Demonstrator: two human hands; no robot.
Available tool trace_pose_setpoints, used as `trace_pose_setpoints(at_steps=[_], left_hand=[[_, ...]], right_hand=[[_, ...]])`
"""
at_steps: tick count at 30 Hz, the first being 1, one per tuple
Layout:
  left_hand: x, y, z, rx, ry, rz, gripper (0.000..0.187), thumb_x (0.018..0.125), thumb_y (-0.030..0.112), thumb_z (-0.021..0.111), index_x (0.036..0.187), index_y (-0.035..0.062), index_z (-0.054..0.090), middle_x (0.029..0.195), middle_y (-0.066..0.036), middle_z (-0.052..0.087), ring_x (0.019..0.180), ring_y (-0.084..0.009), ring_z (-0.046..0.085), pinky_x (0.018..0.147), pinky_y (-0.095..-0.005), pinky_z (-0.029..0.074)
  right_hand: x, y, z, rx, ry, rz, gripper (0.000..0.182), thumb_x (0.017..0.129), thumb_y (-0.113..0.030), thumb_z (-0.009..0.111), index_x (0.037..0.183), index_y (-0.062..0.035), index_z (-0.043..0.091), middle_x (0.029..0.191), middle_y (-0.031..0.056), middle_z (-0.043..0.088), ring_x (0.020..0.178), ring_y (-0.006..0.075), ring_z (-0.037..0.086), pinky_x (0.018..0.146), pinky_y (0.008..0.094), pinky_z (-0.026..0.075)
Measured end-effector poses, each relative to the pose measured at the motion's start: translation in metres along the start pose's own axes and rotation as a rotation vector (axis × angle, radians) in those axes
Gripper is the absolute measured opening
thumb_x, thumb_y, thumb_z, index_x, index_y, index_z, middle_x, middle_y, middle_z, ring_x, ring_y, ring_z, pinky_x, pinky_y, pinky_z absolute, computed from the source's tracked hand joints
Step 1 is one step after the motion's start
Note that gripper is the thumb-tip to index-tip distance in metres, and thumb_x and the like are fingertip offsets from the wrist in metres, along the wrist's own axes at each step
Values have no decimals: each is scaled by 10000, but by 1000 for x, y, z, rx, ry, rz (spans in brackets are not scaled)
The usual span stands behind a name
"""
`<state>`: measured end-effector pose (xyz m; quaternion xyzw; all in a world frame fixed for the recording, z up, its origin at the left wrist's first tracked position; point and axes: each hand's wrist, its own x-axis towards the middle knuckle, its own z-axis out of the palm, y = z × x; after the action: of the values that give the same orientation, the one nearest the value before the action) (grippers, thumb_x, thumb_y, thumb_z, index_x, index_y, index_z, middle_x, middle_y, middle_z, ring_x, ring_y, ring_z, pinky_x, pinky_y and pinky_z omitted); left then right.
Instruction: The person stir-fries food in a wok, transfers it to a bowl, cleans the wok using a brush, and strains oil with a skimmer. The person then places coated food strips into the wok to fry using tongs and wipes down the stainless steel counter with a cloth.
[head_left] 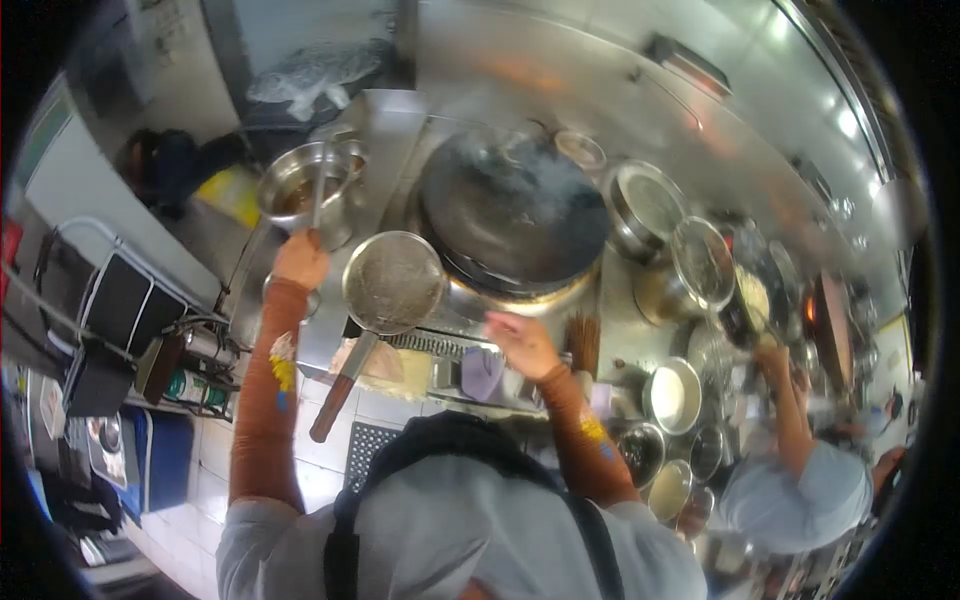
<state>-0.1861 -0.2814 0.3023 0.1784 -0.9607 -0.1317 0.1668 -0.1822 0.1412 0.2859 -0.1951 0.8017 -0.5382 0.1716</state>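
Note:
My left hand (302, 258) is wrapped round the metal handle of a utensil (321, 185), which slants up over a steel pot (305, 185) of brown liquid. The utensil's far end is hard to make out. My right hand (522, 343) is in front of the stove, below the wok, with its fingers apart and nothing in them. A large dark wok (500, 215) gives off smoke or steam above the burner. Between my hands a round mesh strainer (393, 282) lies with its wooden handle (338, 400) pointing toward me.
At the right, a co-worker (795, 490) holds a pan (738, 315) over another stove. A strainer (702, 262) rests on a pot (665, 295). Several bowls, one with white contents (672, 396), stand to my right. A bamboo brush (582, 343) is beside my right hand.

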Motion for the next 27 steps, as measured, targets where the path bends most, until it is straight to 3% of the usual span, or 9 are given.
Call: trace_pose_setpoints(at_steps=[1, 3, 7, 9, 13, 19, 21, 23, 27], left_hand=[[5, -6, 7, -187, 100, -52, 245, 831, 237, 598, 981, 47, 640, 823, -156, 644, 836, -366, 665, 686, -454, 542], [-1, 10, -17, -1258, -231, -384, 218, 854, 255, 616, 955, 64, 641, 713, -81, 624, 714, -227, 646, 605, -361, 518], [-66, 79, -41, -1836, -349, -82, 180, 881, 221, 655, 956, 61, 625, 798, -33, 624, 708, -128, 603, 628, -285, 503], [-105, 103, -33, -1838, -532, -94, 258, 884, 270, 677, 1020, 55, 631, 869, -29, 636, 805, -136, 614, 716, -299, 518], [-144, 82, -4, -1177, -1112, 340, 297, 913, 271, 662, 1061, 15, 646, 939, -41, 657, 869, -128, 600, 782, -285, 500], [-186, 86, 32, -1119, -1173, 160, 258, 918, 207, 665, 1074, 2, 642, 945, -45, 668, 874, -98, 599, 801, -264, 499], [-189, 105, 37, -1064, -1203, 218, 249, 916, 206, 660, 1065, 8, 636, 933, -47, 671, 858, -103, 607, 781, -260, 501], [-189, 128, 48, -1014, -1218, 348, 266, 905, 235, 667, 1042, 9, 637, 914, -54, 680, 839, -127, 623, 767, -275, 504], [-184, 187, 49, -697, -1464, 617, 318, 907, 260, 660, 1094, 6, 624, 918, -68, 689, 867, -139, 640, 791, -288, 507]], right_hand=[[10, -24, 18, 58, -73, -48, 491, 920, -327, 645, 1276, 4, 578, 1088, 153, 694, 995, 183, 657, 870, 313, 526], [29, -51, 50, 142, -171, -119, 454, 940, -299, 627, 1263, 17, 581, 1127, 148, 679, 1016, 184, 646, 905, 308, 507], [63, -98, 85, 354, -245, -71, 419, 946, -244, 626, 1257, 28, 558, 1096, 108, 670, 970, 160, 638, 886, 293, 503], [81, -100, 97, 745, -284, 33, 398, 956, -220, 608, 1256, 30, 532, 1005, 48, 673, 906, 128, 622, 833, 272, 508], [54, -94, 105, 687, -230, 92, 356, 884, -98, 640, 1190, 0, 488, 960, 107, 662, 825, 182, 653, 744, 296, 528], [-6, -60, 47, 270, 32, 137, 355, 869, -125, 642, 1187, -13, 531, 832, 80, 644, 619, 105, 575, 551, 271, 494], [-33, -29, 15, -81, 241, -125, 357, 849, -139, 652, 1173, -19, 559, 788, 117, 647, 633, 140, 600, 587, 312, 508], [-77, -70, -25, -207, 305, -17, 414, 806, -168, 667, 1185, -39, 561, 773, 211, 646, 692, 343, 652, 669, 411, 523], [-134, -6, -33, -492, 486, 114, 385, 786, -169, 619, 1141, -32, 562, 775, 238, 652, 754, 409, 658, 672, 511, 511]])
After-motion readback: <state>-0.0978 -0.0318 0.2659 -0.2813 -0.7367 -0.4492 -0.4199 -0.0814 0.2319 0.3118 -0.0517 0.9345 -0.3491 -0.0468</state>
